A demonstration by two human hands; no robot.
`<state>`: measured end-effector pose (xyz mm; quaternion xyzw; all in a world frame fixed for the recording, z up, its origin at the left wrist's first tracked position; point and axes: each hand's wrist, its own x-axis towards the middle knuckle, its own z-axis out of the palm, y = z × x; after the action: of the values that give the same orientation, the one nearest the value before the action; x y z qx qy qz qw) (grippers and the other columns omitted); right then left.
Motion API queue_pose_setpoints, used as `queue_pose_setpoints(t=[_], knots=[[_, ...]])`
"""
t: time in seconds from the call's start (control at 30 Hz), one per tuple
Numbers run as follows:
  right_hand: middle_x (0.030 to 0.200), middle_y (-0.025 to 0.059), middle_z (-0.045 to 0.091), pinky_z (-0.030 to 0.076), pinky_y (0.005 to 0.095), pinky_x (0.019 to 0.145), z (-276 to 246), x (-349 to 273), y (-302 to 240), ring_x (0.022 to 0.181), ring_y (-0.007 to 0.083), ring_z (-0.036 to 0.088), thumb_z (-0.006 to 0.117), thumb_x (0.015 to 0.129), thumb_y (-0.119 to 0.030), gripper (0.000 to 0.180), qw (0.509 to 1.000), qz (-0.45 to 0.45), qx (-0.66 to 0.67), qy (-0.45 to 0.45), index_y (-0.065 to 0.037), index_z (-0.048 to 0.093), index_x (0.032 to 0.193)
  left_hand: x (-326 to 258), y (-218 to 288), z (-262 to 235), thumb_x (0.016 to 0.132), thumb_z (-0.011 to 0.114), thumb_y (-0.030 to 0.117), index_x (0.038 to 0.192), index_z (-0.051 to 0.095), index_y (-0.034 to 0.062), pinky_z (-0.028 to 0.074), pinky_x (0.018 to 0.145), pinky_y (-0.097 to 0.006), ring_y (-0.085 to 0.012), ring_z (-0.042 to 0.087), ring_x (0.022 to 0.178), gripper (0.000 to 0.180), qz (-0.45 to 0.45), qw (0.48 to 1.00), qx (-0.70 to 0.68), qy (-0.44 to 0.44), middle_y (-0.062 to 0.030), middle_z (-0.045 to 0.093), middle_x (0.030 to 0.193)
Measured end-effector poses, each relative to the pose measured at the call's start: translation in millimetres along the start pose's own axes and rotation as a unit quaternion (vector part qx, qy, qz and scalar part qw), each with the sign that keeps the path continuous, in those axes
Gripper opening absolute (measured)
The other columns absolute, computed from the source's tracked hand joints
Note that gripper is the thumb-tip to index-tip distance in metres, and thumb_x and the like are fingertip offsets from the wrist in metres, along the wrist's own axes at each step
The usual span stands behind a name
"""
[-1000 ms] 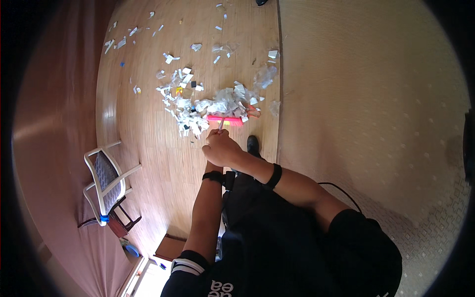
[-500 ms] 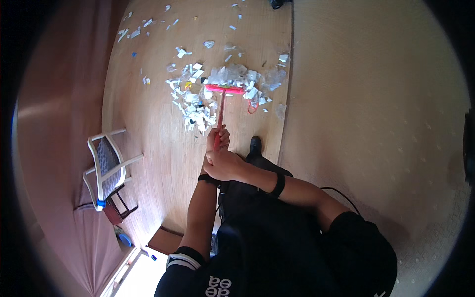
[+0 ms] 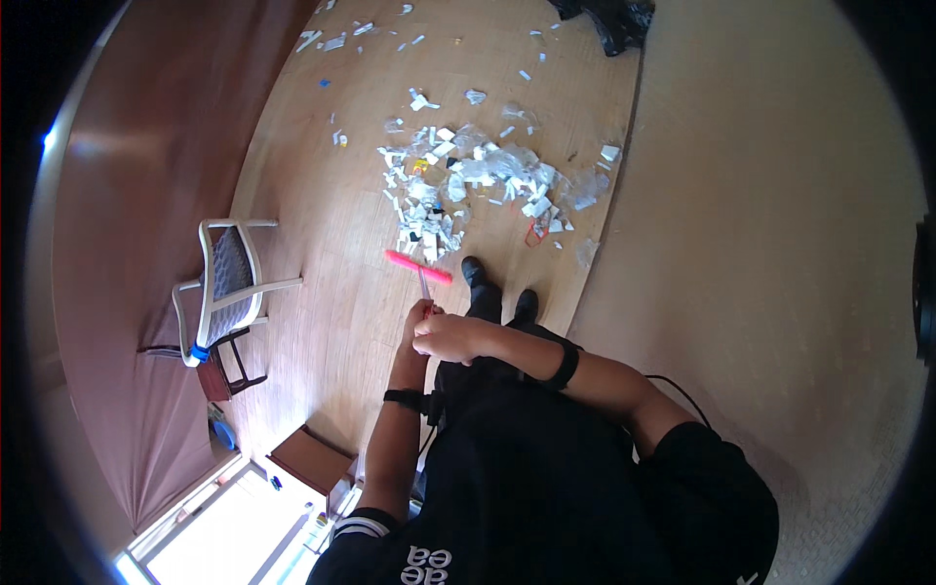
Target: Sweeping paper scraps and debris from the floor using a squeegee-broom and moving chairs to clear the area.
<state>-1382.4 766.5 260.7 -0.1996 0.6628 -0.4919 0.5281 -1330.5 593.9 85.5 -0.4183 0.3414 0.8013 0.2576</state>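
Note:
Both my hands are closed round the handle of a pink broom (image 3: 419,267), held low in front of me. My left hand (image 3: 417,317) grips the shaft just above my right hand (image 3: 450,338) in the picture; the rest of the handle is hidden by my hands and arms. The broom head lies tilted on the wooden floor, left of my shoes and just on the near side of a scattered pile of litter (image 3: 426,216). White paper scraps, clear plastic wrappers (image 3: 502,166) and a few coloured bits make up this pile.
More scraps (image 3: 334,43) lie farther off on the floor. A black plastic bag (image 3: 616,24) sits at the far right, by the beige wall (image 3: 760,195). To the left stand a white-framed chair (image 3: 230,278) and a dark wooden stool (image 3: 216,377), beside a brownish curtain (image 3: 117,292).
The broom head has been drawn back from the middle of the litter to my side of it, and has tilted. My second shoe now shows. The view has shifted, revealing more of the black bag.

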Motion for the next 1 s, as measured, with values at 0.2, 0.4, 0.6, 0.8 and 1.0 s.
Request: queue_pose_setpoints(t=[0.2,0.4,0.6,0.8,1.0], knots=[[0.058,-0.0009,0.037,0.03,0.0254,0.038,2,45,25,0.043,0.0083,0.033,0.046,0.084,-0.022,0.014,0.962,0.082,0.243,-0.09,-0.009,0.049,0.083,6,-5,-33,0.091,0.044,0.028,0.092,0.053,0.0016,0.049,0.07,-0.04,-0.0243,0.057,0.078,0.028,-0.002,1.0,-0.007,0.007,-0.0129,0.058,0.083],[0.058,-0.0034,0.035,0.026,0.0247,0.039,-5,101,55,0.043,0.0066,0.029,0.044,0.083,-0.021,0.008,0.912,0.173,0.368,-0.051,-0.014,0.044,0.078,69,-15,-65,0.082,0.046,0.012,0.084,0.052,-0.0016,0.049,0.067,-0.04,-0.0238,0.057,0.073,0.015,-0.027,0.996,-0.081,0.027,-0.0115,0.055,0.078],[0.053,-0.0076,0.029,0.02,0.0238,0.037,-41,119,54,0.04,0.0049,0.024,0.044,0.081,-0.023,0.007,0.902,0.196,0.38,0.06,-0.017,0.044,0.078,85,27,4,0.078,0.047,0.011,0.073,0.045,0.0076,0.037,0.039,-0.034,-0.0203,0.048,0.047,0.006,0.003,0.985,-0.108,0.134,-0.0067,0.047,0.059],[0.051,-0.007,0.029,0.021,0.0228,0.034,-109,115,43,0.037,0.0056,0.023,0.044,0.078,-0.022,0.005,0.903,0.215,0.352,0.121,-0.017,0.046,0.076,149,44,46,0.082,0.048,0.015,0.082,0.048,0.0072,0.037,0.042,-0.032,-0.019,0.048,0.05,0.008,-0.012,0.993,-0.085,0.077,-0.0066,0.049,0.063],[0.05,-0.0061,0.028,0.018,0.0217,0.032,-168,105,6,0.037,0.0049,0.022,0.043,0.077,-0.018,0.004,0.9,0.205,0.331,0.196,-0.016,0.046,0.076,161,95,121,0.087,0.047,0.019,0.081,0.048,0.0077,0.037,0.038,-0.03,-0.0166,0.048,0.045,0.013,0.001,0.997,-0.076,0.021,-0.0074,0.052,0.063]])
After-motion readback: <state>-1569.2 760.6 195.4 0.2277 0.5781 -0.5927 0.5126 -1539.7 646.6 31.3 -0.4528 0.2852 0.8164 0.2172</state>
